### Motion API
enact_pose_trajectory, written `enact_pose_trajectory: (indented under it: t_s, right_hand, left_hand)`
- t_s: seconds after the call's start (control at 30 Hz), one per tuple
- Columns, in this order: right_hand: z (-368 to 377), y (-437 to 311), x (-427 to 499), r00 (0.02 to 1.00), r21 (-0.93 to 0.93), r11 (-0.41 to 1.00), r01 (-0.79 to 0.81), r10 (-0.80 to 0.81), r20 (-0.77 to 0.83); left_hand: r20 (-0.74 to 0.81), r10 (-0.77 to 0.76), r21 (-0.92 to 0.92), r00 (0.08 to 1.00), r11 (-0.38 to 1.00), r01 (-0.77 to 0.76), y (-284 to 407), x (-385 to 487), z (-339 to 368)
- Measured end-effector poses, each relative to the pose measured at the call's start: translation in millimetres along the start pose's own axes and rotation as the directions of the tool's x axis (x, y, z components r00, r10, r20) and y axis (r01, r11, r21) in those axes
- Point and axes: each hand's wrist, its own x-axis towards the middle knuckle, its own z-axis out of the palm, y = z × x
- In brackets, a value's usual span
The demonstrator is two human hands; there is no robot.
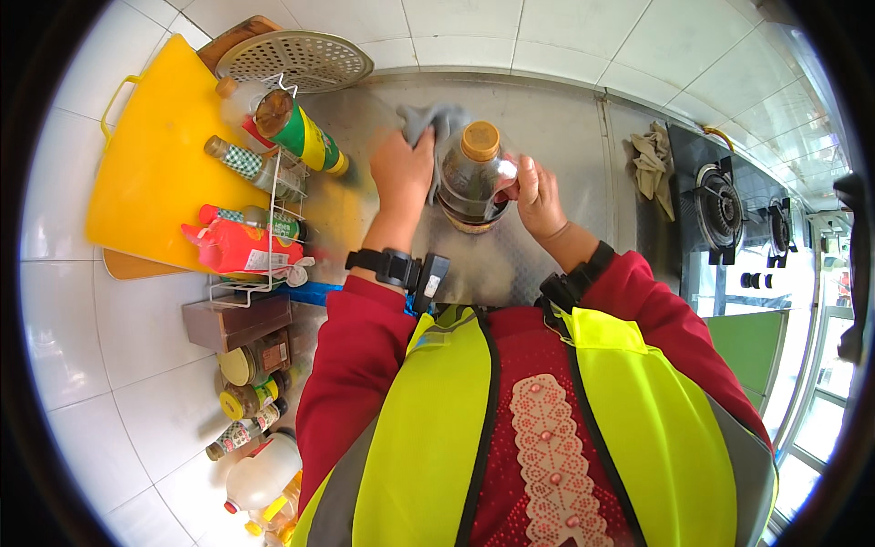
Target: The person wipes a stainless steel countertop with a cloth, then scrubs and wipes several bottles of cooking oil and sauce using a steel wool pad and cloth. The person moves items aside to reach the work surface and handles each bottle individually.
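My left hand is closed around a bunched grey cloth, part of which hangs against the left side of a large see-through bottle. The bottle has an orange-yellow cap and dark contents, and it is upright. On its other side my right hand grips it, with the fingertips partly hidden behind the bottle. Under both hands lies a stainless steel counter. Some blur shows around my left hand and the cloth.
A white wire rack at left holds bottles and a red packet. Behind it lean a yellow cutting board and a perforated metal plate. A beige rag lies beside the gas hob at right. Several jars stand lower left.
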Motion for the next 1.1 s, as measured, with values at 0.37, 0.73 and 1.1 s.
enact_pose_trajectory:
  t_s: [0.37,0.73,1.1]
  right_hand:
    - [-30.8,4.4,9.0,0.897,0.055,0.997,-0.044,0.015,0.441]
    - [-7.6,5.7,-2.1,0.902,0.159,0.987,-0.029,-0.042,0.429]
    - [-10.2,8.1,-4.3,0.903,0.194,0.981,-0.024,-0.062,0.425]
  left_hand:
    - [-0.229,0.171,-0.628,0.958,0.726,-0.280,44.3,-62.6,0.4]
    - [0.041,0.106,0.026,0.993,0.994,-0.108,8.7,30.1,3.7]
    - [0.116,-0.223,-0.745,0.968,0.624,0.233,-8.3,-22.3,-27.8]
